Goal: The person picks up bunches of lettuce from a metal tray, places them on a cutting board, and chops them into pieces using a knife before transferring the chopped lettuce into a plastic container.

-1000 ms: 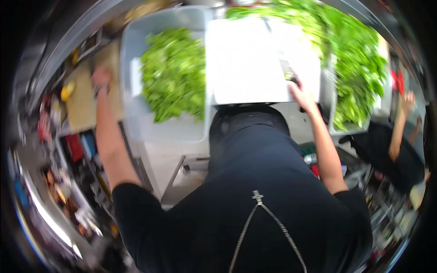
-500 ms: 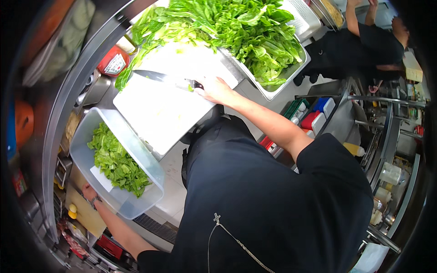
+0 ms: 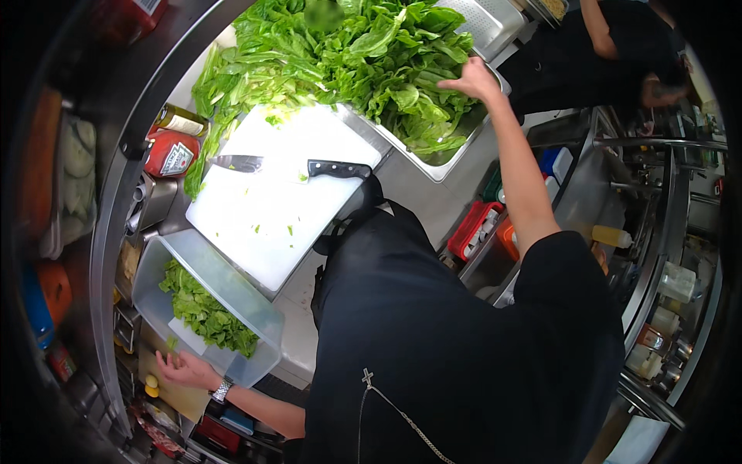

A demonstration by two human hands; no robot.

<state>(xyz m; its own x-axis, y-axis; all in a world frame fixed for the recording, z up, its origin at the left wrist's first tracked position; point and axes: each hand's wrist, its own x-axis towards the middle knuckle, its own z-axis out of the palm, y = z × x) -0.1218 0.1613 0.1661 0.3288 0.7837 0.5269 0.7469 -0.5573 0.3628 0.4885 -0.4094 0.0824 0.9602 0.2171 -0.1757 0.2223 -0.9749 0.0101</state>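
My right hand point(image 3: 474, 80) is stretched out over the right rim of a metal pan point(image 3: 442, 172), its thumb apart and pointing at the heap of whole green lettuce leaves point(image 3: 394, 69). Nothing shows in its grasp. A black-handled knife point(image 3: 338, 168) lies on the white cutting board point(image 3: 267, 220) among small green scraps, touched by neither hand. My left hand point(image 3: 188, 370), fingers spread, is beside the near-left side of a clear plastic tub point(image 3: 251, 298). Cut lettuce point(image 3: 205, 309) sits inside that tub. A small green bit point(image 3: 171, 341) shows just above the left fingers.
A red sauce bottle point(image 3: 171, 153) and an oil bottle point(image 3: 182, 122) stand left of the board. The metal shelf edge point(image 3: 108, 224) curves along the left. Another person point(image 3: 595, 58) in black works at upper right. A perforated white pan point(image 3: 483, 23) stands behind the lettuce.
My right hand has let go of the knife, left it on the board and moved up and right to the metal pan. My left hand has shifted right and downward, with fingers now spread.
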